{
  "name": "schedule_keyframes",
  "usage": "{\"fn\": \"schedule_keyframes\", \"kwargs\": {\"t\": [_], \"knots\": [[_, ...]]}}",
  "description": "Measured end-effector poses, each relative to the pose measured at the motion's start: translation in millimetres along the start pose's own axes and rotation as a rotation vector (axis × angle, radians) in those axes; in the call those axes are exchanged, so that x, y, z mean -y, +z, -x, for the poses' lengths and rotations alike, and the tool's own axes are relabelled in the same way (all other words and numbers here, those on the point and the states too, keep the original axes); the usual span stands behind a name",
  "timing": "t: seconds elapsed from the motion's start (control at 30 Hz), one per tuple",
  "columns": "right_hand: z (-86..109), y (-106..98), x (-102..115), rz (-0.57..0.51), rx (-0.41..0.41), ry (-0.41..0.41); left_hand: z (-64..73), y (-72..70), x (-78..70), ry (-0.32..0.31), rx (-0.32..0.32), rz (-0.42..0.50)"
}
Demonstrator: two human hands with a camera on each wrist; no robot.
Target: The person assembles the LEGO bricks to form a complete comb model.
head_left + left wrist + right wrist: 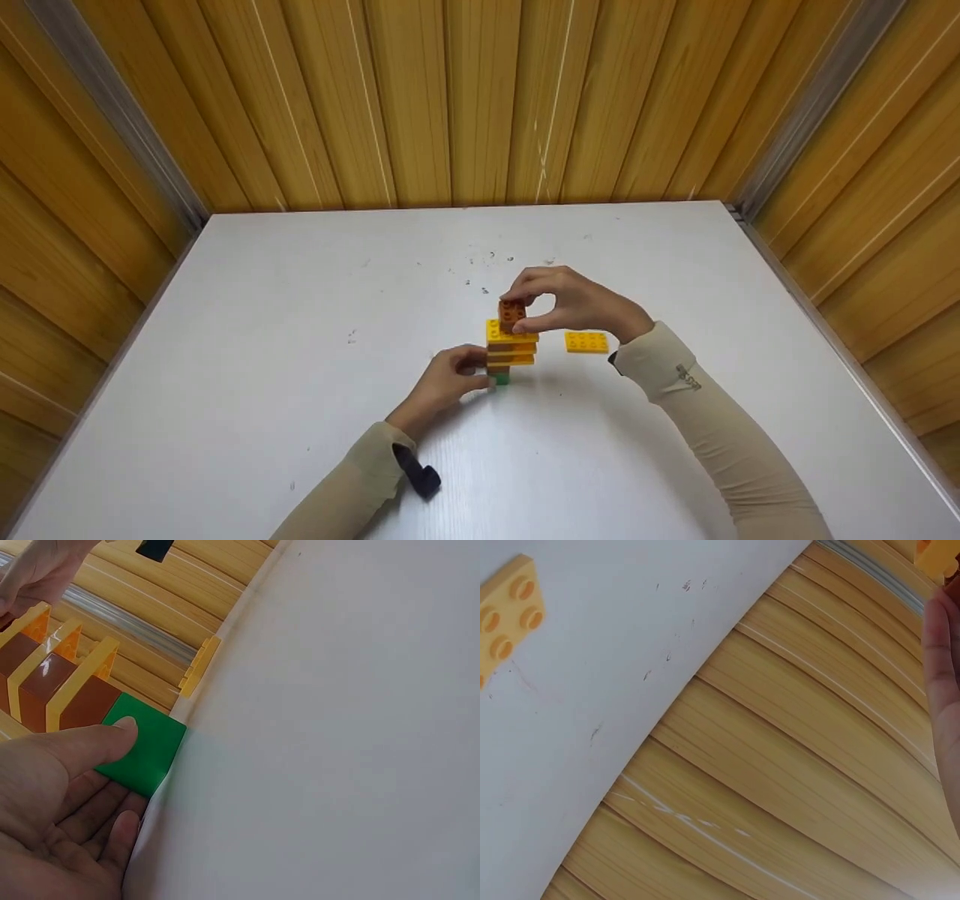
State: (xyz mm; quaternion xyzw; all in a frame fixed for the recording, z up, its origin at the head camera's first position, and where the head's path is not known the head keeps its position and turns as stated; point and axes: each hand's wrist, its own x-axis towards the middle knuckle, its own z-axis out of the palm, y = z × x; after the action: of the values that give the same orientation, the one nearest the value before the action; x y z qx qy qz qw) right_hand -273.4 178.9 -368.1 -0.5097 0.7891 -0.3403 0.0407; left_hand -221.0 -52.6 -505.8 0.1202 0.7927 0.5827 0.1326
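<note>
A tower of toy building bricks stands on the white table, with yellow plates [517,337] and brown bricks alternating above a green brick [154,735] at the bottom. Low on the tower, my left hand [444,379] holds the green brick, its thumb across one face in the left wrist view. At the top, my right hand [574,300] pinches a brown brick [512,313] between thumb and fingers, on or just over the uppermost yellow plate; whether it is fully seated I cannot tell. Only part of the right hand shows at the edge of the right wrist view.
A loose yellow plate [586,343] lies studs up on the white table [300,300], right of the tower and close to the right wrist. Wood-patterned panels [480,105] close off the back and both sides. Small dark marks dot the tabletop behind the tower.
</note>
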Motion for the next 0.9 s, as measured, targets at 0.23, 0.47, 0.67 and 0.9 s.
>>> {"fn": "schedule_keyframes", "kwargs": {"t": [0.23, 0.47, 0.67, 0.9], "knots": [[-4.6, 7, 1, -0.015, 0.015, -0.013, 0.2, -0.7, 0.9, 0.044, 0.005, 0.014], [-5.3, 14, 0, -0.018, 0.002, -0.058, 9.5, -1.7, -13.5, 0.044, 0.013, 0.001], [-5.3, 14, 3, -0.008, 0.024, -0.023, 2.0, -0.9, -0.4, 0.056, 0.005, 0.006], [-6.7, 15, 8, -0.004, 0.052, 0.045, 1.4, -0.8, -0.4, 0.038, 0.009, -0.028]]}}
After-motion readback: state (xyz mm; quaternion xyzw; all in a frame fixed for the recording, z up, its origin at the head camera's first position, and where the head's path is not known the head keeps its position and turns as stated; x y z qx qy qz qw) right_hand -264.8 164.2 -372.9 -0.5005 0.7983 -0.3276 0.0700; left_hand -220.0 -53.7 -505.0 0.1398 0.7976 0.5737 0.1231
